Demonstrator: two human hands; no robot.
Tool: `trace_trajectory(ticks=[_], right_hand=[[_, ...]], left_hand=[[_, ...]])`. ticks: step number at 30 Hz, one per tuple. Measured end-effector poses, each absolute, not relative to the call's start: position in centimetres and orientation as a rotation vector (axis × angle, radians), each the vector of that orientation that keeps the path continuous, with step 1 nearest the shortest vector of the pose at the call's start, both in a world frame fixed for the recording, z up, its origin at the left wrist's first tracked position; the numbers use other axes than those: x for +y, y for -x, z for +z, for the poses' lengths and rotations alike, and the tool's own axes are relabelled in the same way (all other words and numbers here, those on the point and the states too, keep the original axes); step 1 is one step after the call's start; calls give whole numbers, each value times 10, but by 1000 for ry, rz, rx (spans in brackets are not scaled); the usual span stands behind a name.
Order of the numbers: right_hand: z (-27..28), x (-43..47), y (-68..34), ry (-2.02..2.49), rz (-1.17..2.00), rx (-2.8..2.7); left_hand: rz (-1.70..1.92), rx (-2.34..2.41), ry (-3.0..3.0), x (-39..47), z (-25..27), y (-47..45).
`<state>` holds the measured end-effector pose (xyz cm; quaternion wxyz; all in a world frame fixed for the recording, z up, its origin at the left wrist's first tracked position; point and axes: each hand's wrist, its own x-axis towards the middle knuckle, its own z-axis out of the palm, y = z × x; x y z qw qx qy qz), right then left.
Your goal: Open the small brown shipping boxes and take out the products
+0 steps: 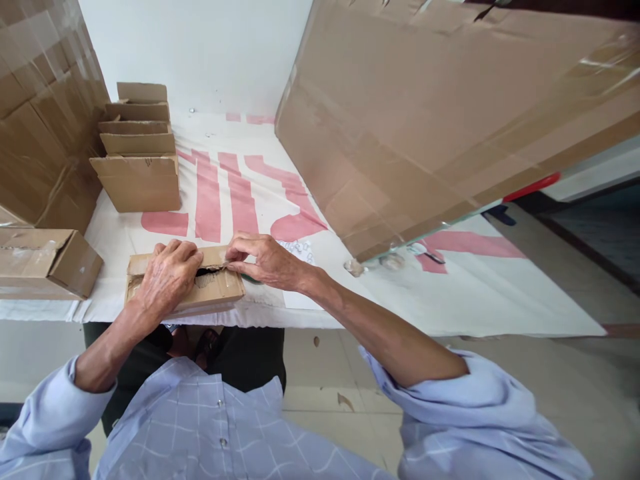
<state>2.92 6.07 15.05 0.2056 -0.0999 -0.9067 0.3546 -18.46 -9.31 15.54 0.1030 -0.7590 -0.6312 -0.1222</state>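
Thumb and forefinger of the right hand (270, 261) are drawn nearly together at the right end of the small box (223, 291), apparently pinching its flap (213, 255); just what lies between the tips is hidden. The left hand (173, 275) is laid over the left part of the small box, fingers bent and loosely together, some tips out of sight, so how firmly it grips I cannot tell. Between the hands a dark gap shows in the box's top; the step in hand looks like working the flaps there, and the next move seems to call for a steady left hand and a careful right pinch. The small box rests at the near edge of the table (450, 313); left of it lies a taped carton (30, 260), beyond-left stand upright cartons (145, 185), beyond-right a large carton (400, 133).
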Motion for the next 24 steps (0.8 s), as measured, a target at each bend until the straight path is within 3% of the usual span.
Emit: trace_trajectory(ticks=[24], right_hand=[[132, 47, -21, 221, 72, -2652]], left_hand=[[-273, -1879, 2238, -91, 159, 183]])
